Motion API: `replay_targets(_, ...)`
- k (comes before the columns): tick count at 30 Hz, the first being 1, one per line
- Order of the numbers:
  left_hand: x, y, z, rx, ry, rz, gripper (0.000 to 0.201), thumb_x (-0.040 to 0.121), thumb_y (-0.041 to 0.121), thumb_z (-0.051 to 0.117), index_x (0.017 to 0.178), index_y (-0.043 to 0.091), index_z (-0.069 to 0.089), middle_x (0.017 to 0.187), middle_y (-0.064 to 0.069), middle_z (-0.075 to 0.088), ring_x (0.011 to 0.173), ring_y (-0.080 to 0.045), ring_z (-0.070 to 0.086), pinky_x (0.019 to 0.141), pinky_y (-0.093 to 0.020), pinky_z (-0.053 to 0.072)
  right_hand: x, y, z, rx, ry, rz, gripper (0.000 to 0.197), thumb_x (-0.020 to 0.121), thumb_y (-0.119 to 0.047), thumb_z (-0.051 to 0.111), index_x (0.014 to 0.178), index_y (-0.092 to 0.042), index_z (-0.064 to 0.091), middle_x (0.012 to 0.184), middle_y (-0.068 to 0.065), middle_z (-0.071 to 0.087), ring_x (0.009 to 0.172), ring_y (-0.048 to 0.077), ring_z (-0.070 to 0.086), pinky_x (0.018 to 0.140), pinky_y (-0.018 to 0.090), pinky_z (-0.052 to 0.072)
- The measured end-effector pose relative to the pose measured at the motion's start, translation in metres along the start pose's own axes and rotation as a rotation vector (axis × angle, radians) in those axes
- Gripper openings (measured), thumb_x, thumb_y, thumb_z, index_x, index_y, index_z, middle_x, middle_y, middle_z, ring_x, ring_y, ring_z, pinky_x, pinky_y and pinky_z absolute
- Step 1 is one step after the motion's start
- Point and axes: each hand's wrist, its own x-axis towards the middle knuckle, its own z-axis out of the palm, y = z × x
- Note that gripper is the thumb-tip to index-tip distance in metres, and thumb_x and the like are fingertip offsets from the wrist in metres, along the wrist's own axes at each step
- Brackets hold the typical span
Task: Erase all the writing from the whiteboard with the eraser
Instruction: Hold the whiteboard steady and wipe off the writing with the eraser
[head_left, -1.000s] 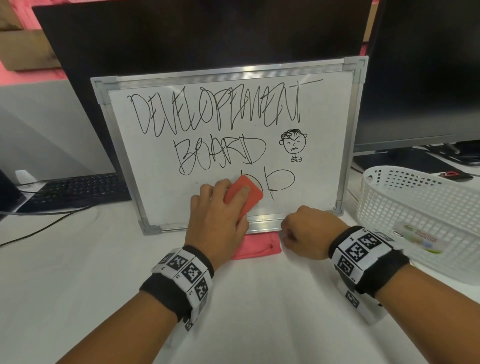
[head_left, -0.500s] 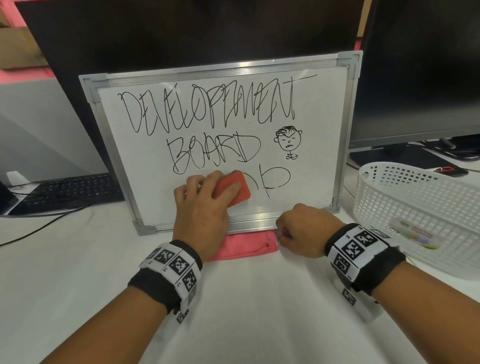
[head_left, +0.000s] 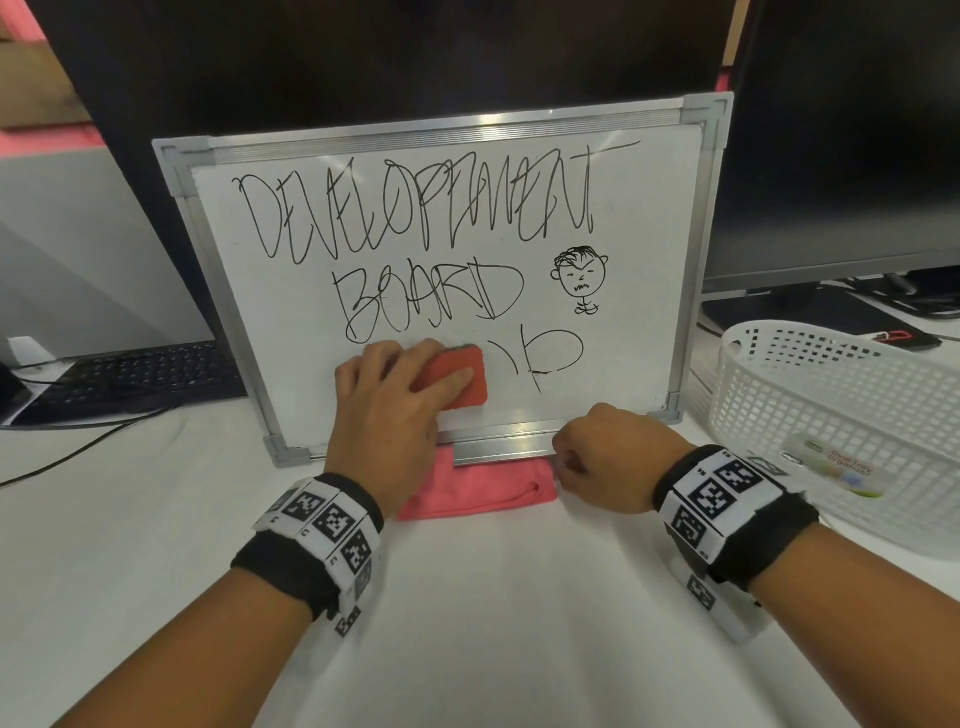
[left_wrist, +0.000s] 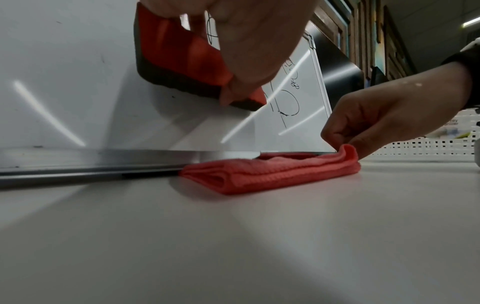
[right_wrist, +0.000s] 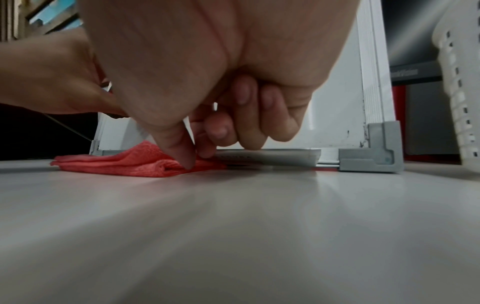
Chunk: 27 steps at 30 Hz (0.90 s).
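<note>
The whiteboard (head_left: 447, 132) leans upright against a dark monitor, with black writing (head_left: 415, 213) across its top and middle, a small doodle (head_left: 579, 278) and loose strokes (head_left: 545, 356) at lower right. My left hand (head_left: 384, 410) grips the red eraser (head_left: 460, 359) and presses its dark felt flat on the board's lower middle, just left of those strokes. The left wrist view shows the eraser (left_wrist: 176, 55) against the board. My right hand (head_left: 608, 452) is curled at the board's bottom rail, thumb and finger pinching the right corner of a folded pink cloth (head_left: 483, 491).
A white perforated basket (head_left: 831, 395) stands close on the right. A black keyboard (head_left: 140, 374) and cables lie left of the board. A second monitor (head_left: 841, 156) is behind on the right. The white table (head_left: 467, 623) stretches toward me.
The left hand has slid the eraser leftward along the board's lower part. Marks just left of the lower strokes are gone. The right hand has stayed on the cloth.
</note>
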Motion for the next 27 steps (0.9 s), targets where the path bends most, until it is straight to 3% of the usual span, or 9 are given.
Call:
replay_targets(2,0.000,-0.001,-0.001,0.012,0.008,-0.020,0.057,0.070,0.005,0.072,0.120,0.032,0.070,0.135,0.001,0.058,0.115,-0.035,0.045,0.093,-0.049,0.035,0.000,0.000,0.000,0.000,0.003,-0.006,0.032,0.094,-0.035,0.050,0.065,-0.025,0.044,0.073,-0.003,0.047,0.071,0.027,0.061,0.058,0.028,0.041)
replay_targets(6,-0.007,-0.005,0.001,0.000,-0.047,0.068,0.054,0.069,0.005,0.074,0.116,0.033,0.073,0.131,0.001,0.061,0.112,-0.035,0.049,0.091,-0.051,0.038,-0.001,0.000,0.000,0.004,0.000,-0.002,0.027,0.095,-0.036,0.050,0.070,-0.025,0.049,0.074,-0.003,0.048,0.072,0.028,0.062,0.061,0.029,0.046)
replay_targets(11,-0.004,-0.006,0.000,0.010,-0.026,0.015,0.057,0.070,0.008,0.075,0.121,0.033,0.069,0.133,0.000,0.059,0.110,-0.035,0.050,0.087,-0.047,0.036,-0.001,-0.001,0.001,0.003,0.012,-0.002,0.023,0.095,-0.033,0.048,0.077,-0.021,0.057,0.075,0.000,0.051,0.073,0.029,0.063,0.062,0.030,0.048)
replay_targets(15,-0.007,0.004,0.006,0.014,-0.110,0.137,0.054,0.072,0.012,0.076,0.119,0.037,0.069,0.130,0.001,0.062,0.107,-0.034,0.053,0.087,-0.047,0.041,0.000,0.002,0.003,0.002,0.012,0.003,0.025,0.095,-0.034,0.049,0.078,-0.018,0.059,0.074,0.000,0.050,0.072,0.029,0.061,0.060,0.029,0.043)
replay_targets(19,-0.003,0.007,0.000,0.057,-0.070,0.059,0.050,0.074,0.014,0.070,0.120,0.032,0.069,0.132,-0.003,0.060,0.109,-0.036,0.052,0.087,-0.048,0.040,0.000,0.002,0.001,0.004,0.015,0.000,0.025,0.095,-0.034,0.049,0.077,-0.019,0.057,0.075,0.000,0.051,0.070,0.027,0.060,0.057,0.027,0.039)
replay_targets(23,-0.008,0.010,0.007,0.029,-0.124,0.143,0.050,0.070,0.010,0.076,0.112,0.037,0.073,0.125,0.001,0.064,0.103,-0.033,0.053,0.084,-0.045,0.038,0.000,0.001,0.002,0.006,0.017,-0.004,0.026,0.095,-0.036,0.050,0.077,-0.019,0.058,0.075,0.000,0.051,0.071,0.028,0.061,0.059,0.028,0.043)
replay_targets(27,-0.002,0.011,0.003,0.036,-0.069,0.065,0.054,0.072,0.014,0.075,0.122,0.034,0.067,0.133,-0.002,0.059,0.109,-0.035,0.051,0.087,-0.047,0.039,0.001,0.002,0.003,0.021,0.028,0.001,0.034,0.095,-0.036,0.050,0.064,-0.024,0.044,0.073,-0.001,0.048,0.071,0.028,0.060,0.061,0.029,0.043)
